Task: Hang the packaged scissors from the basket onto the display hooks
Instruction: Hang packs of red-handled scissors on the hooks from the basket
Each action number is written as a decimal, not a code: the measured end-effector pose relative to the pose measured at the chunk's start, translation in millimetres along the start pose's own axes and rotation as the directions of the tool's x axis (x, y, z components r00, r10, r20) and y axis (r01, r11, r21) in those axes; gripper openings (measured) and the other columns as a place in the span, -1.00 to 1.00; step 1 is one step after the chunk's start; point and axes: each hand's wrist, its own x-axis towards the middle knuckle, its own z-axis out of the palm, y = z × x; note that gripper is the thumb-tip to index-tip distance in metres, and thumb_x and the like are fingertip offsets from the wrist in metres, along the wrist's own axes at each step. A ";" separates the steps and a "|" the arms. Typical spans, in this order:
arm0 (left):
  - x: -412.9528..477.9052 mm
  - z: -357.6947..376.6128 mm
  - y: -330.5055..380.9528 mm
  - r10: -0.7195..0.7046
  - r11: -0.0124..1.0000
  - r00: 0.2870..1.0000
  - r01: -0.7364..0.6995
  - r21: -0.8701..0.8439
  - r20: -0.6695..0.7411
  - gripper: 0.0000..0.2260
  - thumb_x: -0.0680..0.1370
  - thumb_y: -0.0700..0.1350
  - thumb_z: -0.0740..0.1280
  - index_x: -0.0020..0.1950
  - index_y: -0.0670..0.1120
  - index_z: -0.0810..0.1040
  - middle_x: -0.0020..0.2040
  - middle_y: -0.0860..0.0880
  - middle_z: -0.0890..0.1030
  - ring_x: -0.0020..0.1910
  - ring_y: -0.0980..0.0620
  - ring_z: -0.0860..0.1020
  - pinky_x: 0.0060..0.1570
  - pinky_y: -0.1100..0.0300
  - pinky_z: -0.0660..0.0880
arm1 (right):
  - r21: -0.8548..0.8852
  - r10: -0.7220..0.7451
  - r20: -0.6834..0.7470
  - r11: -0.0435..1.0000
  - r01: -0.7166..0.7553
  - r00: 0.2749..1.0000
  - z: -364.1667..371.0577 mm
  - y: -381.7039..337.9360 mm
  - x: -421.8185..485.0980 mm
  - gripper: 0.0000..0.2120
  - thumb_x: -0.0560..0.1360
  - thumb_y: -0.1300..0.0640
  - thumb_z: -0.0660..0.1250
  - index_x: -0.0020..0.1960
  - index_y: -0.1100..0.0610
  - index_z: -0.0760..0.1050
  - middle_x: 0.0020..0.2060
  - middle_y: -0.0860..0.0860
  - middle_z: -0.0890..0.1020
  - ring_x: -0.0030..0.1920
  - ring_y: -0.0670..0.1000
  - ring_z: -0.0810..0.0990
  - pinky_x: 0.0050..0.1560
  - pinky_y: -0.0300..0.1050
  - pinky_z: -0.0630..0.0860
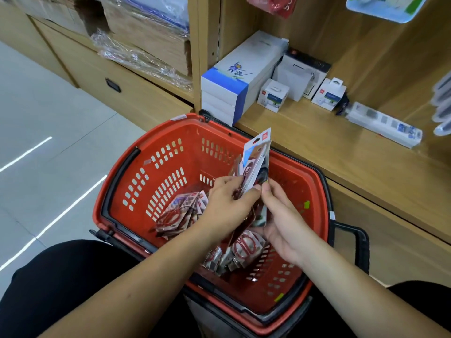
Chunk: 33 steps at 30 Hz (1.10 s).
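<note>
A red plastic basket [151, 167] stands on the floor below me, with several packaged scissors [178, 213] lying on its bottom. More packs [244, 247] lie under my hands. Above the basket my left hand [227, 203] grips a small stack of scissor packs [256, 159] that stands upright. My right hand [280, 215] pinches the lower edge of the same stack with thumb and fingers. No display hooks are in view.
A wooden shelf [317, 147] runs along the right, holding white boxes [239, 76], small packaged items [273, 93] and a power strip [385, 125]. Wrapped cartons [146, 45] sit on a shelf at the back left. Tiled floor [48, 142] lies to the left.
</note>
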 end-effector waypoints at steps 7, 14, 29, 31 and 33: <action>0.0 -1.3 -4.7 0.048 0.995 0.991 -0.036 -0.094 0.127 -0.59 0.63 -0.40 0.24 0.44 -0.15 0.56 0.37 0.09 0.45 0.16 0.32 0.50 0.08 0.61 0.41 | -0.073 -0.036 -0.079 0.997 0.030 0.996 -11.0 11.8 5.2 -0.34 0.53 0.50 0.39 0.46 -0.07 0.45 0.20 0.01 0.74 0.30 0.12 0.66 0.44 0.27 0.49; 16.1 -8.7 -12.5 0.091 0.974 0.966 -0.036 0.222 -0.242 -0.34 0.42 0.33 0.51 0.44 0.10 0.52 0.33 0.04 0.42 0.33 0.04 0.45 0.30 0.05 0.48 | -0.013 -0.113 -0.109 0.994 0.112 0.988 -20.6 -7.0 6.3 -0.39 0.56 0.50 0.35 0.44 -0.05 0.47 0.24 0.03 0.72 0.27 0.10 0.69 0.35 0.15 0.55; 10.6 -17.8 8.0 -0.116 0.874 0.988 0.051 -0.484 -0.105 -0.74 0.67 -0.27 0.34 0.34 -0.08 0.57 0.09 -0.07 0.76 0.06 -0.15 0.74 0.16 -0.17 0.64 | 0.037 -0.167 -0.004 0.985 0.167 0.986 -25.8 -38.4 -8.8 -0.44 0.48 0.35 0.46 0.43 0.03 0.51 0.22 0.15 0.72 0.20 0.17 0.72 0.18 0.12 0.67; 8.5 -20.7 12.6 -0.164 0.842 0.975 0.059 -0.536 -0.151 -0.76 0.66 -0.30 0.34 0.30 -0.09 0.58 0.05 -0.11 0.76 0.05 -0.20 0.74 0.17 -0.22 0.64 | 0.036 -0.176 -0.024 0.984 0.177 0.984 -25.8 -39.3 -13.2 -0.50 0.54 0.41 0.40 0.42 0.06 0.52 0.23 0.17 0.71 0.19 0.18 0.72 0.24 0.19 0.64; 6.0 -24.4 17.8 -0.199 0.817 0.960 0.050 -0.574 -0.200 -0.76 0.66 -0.27 0.36 0.30 -0.05 0.56 0.02 -0.14 0.76 0.00 -0.26 0.74 0.13 -0.29 0.64 | 0.044 -0.209 -0.094 0.976 0.214 0.973 -26.6 -40.9 -17.6 -0.55 0.57 0.41 0.39 0.38 0.07 0.55 0.22 0.17 0.72 0.22 0.21 0.70 0.33 0.28 0.57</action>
